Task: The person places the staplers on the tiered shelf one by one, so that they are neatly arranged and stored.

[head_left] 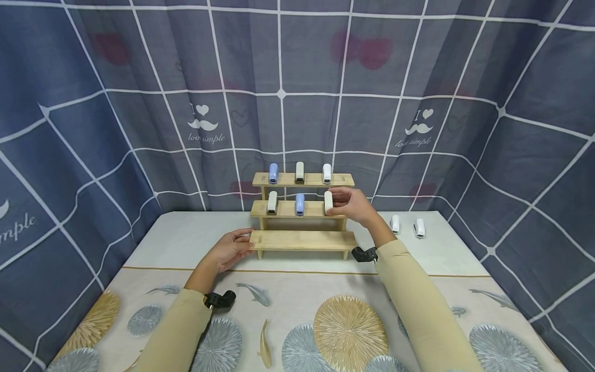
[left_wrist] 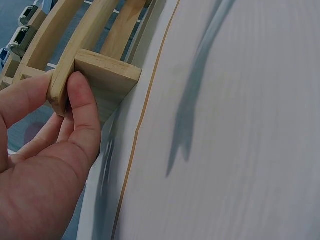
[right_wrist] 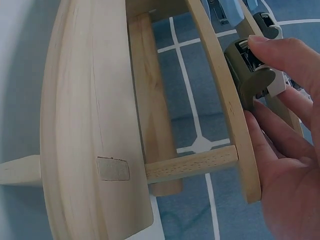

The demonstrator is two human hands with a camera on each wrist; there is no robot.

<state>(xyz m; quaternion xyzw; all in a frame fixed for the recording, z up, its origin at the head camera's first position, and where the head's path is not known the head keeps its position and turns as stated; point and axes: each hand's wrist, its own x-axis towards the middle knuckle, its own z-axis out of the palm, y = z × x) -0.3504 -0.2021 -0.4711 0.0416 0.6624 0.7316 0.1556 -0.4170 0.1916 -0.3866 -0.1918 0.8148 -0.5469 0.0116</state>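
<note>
A three-tier wooden display stand (head_left: 302, 241) stands at the back of the table. My left hand (head_left: 230, 250) pinches the left end of its lowest board (left_wrist: 67, 75) between thumb and fingers. At the right end of the middle tier, my right hand (head_left: 351, 205) pinches a small cream stapler (head_left: 328, 199), whose olive underside (right_wrist: 240, 75) shows in the right wrist view. Left of it on that tier are a blue stapler (head_left: 299, 204) and a cream stapler (head_left: 271, 203). The top tier bears a blue stapler (head_left: 273, 173), a cream stapler (head_left: 299, 172) and a white stapler (head_left: 327, 173).
Two white staplers (head_left: 394, 224) (head_left: 419, 228) lie on the table to the right of the stand. A patterned cloth (head_left: 260, 330) covers the table's front part. A dark blue checked curtain (head_left: 307, 124) surrounds the back and sides.
</note>
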